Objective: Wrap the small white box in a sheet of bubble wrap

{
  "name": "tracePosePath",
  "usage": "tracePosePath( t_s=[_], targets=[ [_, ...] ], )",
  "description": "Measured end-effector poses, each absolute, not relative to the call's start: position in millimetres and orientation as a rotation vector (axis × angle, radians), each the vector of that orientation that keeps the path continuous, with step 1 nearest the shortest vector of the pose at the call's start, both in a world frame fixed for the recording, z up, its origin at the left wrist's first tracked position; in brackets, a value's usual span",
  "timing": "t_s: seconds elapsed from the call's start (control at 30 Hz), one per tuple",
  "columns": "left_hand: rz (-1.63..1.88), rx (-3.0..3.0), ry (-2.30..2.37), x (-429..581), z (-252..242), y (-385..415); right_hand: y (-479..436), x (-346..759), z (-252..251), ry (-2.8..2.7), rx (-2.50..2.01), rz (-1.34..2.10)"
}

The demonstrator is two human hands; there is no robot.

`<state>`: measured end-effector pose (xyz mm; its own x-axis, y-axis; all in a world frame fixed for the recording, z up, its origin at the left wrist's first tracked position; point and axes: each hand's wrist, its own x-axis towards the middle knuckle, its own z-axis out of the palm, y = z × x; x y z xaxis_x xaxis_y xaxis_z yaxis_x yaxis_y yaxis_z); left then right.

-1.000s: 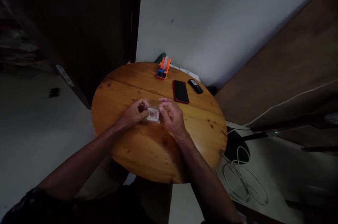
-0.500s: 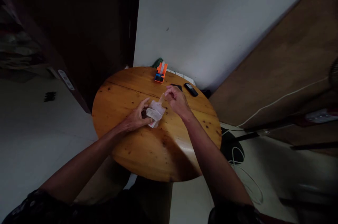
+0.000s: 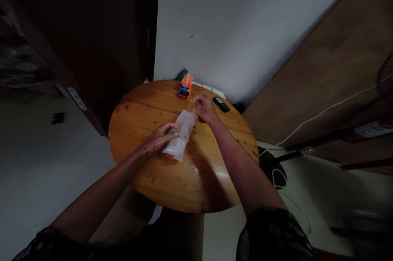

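We see the clear plastic wrapper (image 3: 185,123) lying long and crinkled on the round wooden table (image 3: 147,105), between our two hands. Our left hand (image 3: 166,135) rests on its left edge, thumb and fingers a little apart (whether they grip it, we cannot tell). Our right hand (image 3: 203,107) is pinched narrow on the thin, see-through far end. Beyond, we have an orange tape dispenser (image 3: 186,85) and, near our right hand, a black remote (image 3: 221,104)
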<state>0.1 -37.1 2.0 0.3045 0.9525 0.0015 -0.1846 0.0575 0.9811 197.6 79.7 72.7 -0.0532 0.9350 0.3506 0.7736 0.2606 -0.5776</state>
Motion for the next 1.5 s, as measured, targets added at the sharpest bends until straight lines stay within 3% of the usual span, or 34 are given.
tracePosePath(
  t_s=[0.33,0.53,0.87,1.17,1.33,1.5],
  targets=[
    [1.115,0.986,0.787,0,7,-33,-30,185,60,-1.917,-1.729,0.339],
    [1.146,0.985,0.667,-5,11,-37,-31,169,43,-1.929,-1.736,0.403],
    [1.339,1.314,1.282,-14,0,-27,-9,205,15,-1.326,-1.476,1.017],
    [1.035,1.49,1.486,-18,14,-19,-8,213,16,-1.572,-1.616,0.678],
    [1.028,1.485,1.574,-30,16,-5,-9,218,24,-1.709,-1.861,0.379],
    [1.193,1.882,1.617,-23,29,-17,-13,214,28,-1.803,-2.043,0.25]
  ],
)
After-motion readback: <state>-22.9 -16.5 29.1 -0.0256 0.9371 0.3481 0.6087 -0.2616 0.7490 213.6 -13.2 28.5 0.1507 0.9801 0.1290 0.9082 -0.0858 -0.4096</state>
